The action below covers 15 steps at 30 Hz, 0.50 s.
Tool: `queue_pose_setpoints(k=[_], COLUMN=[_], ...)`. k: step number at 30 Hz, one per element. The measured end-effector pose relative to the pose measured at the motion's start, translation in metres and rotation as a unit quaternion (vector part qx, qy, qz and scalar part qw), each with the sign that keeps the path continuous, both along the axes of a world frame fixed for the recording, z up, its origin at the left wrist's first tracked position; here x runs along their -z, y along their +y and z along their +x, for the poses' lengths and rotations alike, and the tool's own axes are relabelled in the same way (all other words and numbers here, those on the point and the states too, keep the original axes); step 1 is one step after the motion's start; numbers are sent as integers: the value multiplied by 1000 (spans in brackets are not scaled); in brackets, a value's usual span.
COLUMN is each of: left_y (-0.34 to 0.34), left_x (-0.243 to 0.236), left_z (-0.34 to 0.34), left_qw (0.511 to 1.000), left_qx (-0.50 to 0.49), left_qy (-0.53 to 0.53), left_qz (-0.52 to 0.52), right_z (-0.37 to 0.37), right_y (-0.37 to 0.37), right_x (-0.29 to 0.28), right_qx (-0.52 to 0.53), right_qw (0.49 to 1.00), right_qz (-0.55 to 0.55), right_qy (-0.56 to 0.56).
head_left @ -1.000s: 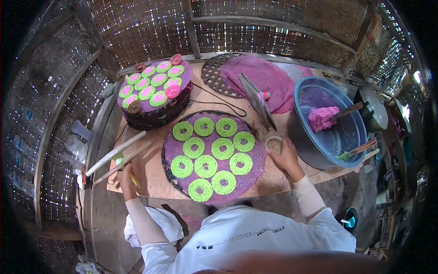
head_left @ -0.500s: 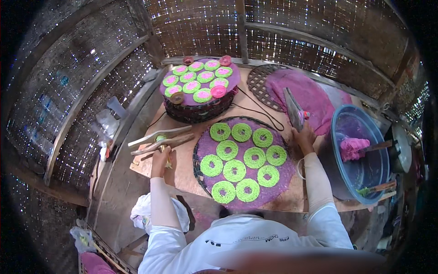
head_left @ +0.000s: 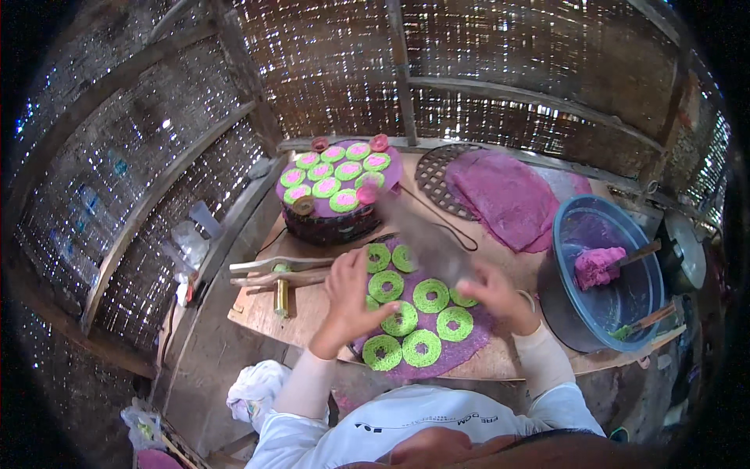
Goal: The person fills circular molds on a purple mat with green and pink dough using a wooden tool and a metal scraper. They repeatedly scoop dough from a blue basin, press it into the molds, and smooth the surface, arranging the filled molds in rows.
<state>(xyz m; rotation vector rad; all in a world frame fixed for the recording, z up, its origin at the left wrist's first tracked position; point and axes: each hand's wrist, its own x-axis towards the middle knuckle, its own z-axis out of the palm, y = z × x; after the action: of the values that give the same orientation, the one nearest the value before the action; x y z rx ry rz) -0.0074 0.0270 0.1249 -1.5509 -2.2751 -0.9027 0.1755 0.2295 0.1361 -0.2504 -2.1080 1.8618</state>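
Note:
My left hand [head_left: 348, 301], fingers apart and holding nothing, hovers over the left side of a round tray lined with purple cloth [head_left: 465, 348]. My right hand [head_left: 504, 297] grips one end of a grey wooden piece [head_left: 430, 246], smeared by motion, which slants up and to the left over the tray. Bright green dough rings [head_left: 422, 348] lie spread on the cloth; my hands and the wooden piece hide some. Left of my left hand, a yellow-green tube [head_left: 282, 295] sits across two wooden sticks [head_left: 269, 270].
Behind, a round basket [head_left: 332, 227] bears several green rings with pink centres [head_left: 349, 170] and small red cups [head_left: 379, 142]. At right stands a blue tub [head_left: 564, 293] with pink dough [head_left: 598, 266]. A pink cloth [head_left: 504, 195] partly covers a woven mat [head_left: 437, 180].
My left hand has let go of the yellow-green tube and moved right over the tray. My right hand has brought the grey wooden piece left and nearer, above the rings.

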Motion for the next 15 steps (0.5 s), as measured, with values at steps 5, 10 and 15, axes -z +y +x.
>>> queue_pose_setpoints(k=[5,10,15], left_y=[25,34,53], left_x=[-9,40,-70], left_z=[15,20,36], left_qw=[947,910,945], left_qx=[252,294,326], left_qy=[-201,-292,-10], left_qz=[-10,-16,9], right_z=[8,9,-40], right_y=[-32,-14,5], right_x=[-30,-27,-55], right_qx=[-71,156,280], right_qw=[962,880,916], right_qz=[252,405,-26], right_qy=[72,191,286])
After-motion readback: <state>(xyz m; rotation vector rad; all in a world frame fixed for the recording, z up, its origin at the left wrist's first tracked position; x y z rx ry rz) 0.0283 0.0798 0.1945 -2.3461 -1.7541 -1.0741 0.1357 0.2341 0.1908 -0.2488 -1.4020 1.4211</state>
